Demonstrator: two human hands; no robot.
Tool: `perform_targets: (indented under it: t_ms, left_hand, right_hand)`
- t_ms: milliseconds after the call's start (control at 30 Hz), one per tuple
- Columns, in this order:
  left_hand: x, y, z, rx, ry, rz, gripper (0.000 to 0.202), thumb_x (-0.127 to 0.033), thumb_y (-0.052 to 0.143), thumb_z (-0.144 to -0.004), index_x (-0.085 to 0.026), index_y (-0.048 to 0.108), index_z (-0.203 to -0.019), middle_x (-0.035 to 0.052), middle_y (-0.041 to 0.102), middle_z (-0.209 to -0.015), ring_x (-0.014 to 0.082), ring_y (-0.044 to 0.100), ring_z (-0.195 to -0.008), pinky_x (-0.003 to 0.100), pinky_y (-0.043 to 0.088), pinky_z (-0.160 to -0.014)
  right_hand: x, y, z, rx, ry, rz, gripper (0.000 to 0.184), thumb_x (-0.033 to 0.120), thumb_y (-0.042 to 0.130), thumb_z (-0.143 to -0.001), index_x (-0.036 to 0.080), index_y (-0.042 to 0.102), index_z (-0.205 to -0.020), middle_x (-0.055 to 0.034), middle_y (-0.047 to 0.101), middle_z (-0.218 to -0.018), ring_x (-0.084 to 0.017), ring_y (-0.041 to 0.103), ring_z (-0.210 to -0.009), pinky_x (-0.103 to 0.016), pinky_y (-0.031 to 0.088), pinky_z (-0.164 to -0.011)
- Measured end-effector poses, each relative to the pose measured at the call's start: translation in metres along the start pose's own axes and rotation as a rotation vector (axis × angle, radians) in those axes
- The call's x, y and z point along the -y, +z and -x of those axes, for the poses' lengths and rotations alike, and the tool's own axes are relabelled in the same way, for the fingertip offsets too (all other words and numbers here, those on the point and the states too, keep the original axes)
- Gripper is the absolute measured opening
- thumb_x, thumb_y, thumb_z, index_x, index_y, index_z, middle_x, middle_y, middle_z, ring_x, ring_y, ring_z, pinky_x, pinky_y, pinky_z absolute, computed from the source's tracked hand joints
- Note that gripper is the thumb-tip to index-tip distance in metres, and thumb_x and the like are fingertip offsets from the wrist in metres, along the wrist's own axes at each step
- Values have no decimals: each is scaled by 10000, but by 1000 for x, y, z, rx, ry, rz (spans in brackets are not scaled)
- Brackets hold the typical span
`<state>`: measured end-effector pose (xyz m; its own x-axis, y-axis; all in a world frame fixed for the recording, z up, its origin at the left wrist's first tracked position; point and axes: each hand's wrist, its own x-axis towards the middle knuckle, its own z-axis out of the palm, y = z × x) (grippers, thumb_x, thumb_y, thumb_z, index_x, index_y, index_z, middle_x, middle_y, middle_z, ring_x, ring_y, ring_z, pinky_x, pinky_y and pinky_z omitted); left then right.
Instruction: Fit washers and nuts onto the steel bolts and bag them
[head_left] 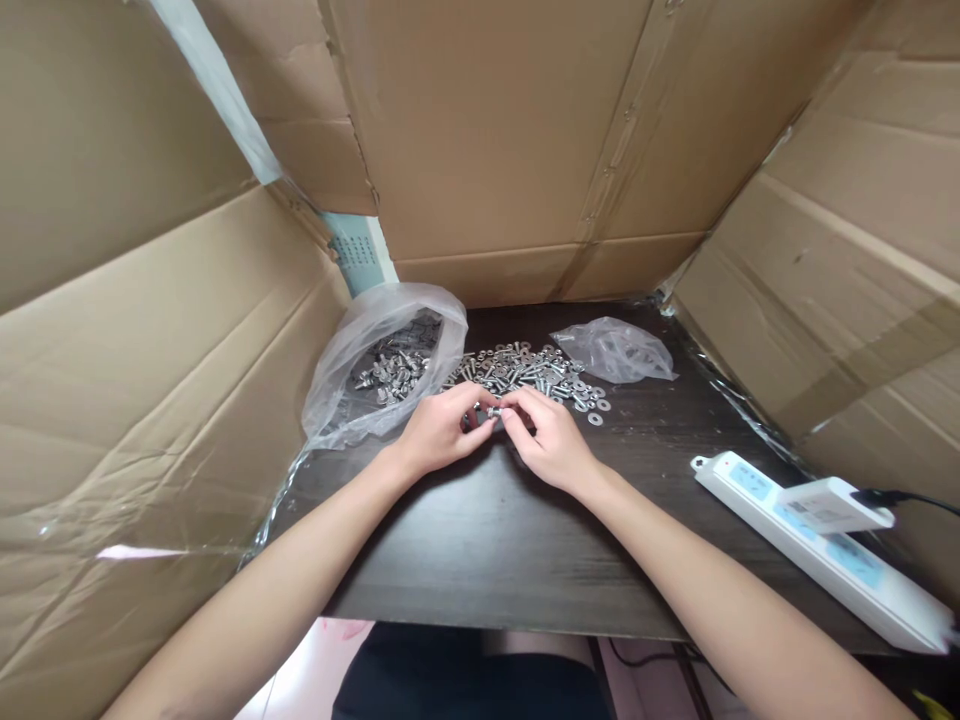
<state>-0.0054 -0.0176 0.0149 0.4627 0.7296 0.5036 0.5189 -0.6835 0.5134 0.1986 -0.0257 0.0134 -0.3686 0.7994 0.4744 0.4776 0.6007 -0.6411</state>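
My left hand and my right hand meet over the table, fingertips almost touching. Pinched between them is a small metal bolt, partly hidden by the fingers; whether a nut or washer sits on it is too small to tell. Just behind my hands spreads a pile of loose bolts, nuts and washers. To the left, a clear plastic bag lies with its mouth open toward the pile, holding many metal fasteners.
A crumpled clear bag lies behind the pile on the right. A white power strip with a plugged-in adapter runs along the right side of the dark table. Cardboard walls enclose the back and both sides.
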Motion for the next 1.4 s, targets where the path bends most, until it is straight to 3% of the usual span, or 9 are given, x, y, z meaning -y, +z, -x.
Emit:
perform_targets:
  t_ms: [1400]
  left_hand:
    - [1, 0, 0, 2, 20, 17, 129, -261, 647, -940, -186, 652, -1044, 19, 677, -943, 97, 606, -628, 233, 489, -616]
  right_hand:
    - [-1, 1, 1, 77, 16, 0, 115, 220, 514, -991, 201, 627, -1001, -49, 638, -900, -197, 600, -797, -324, 452, -710]
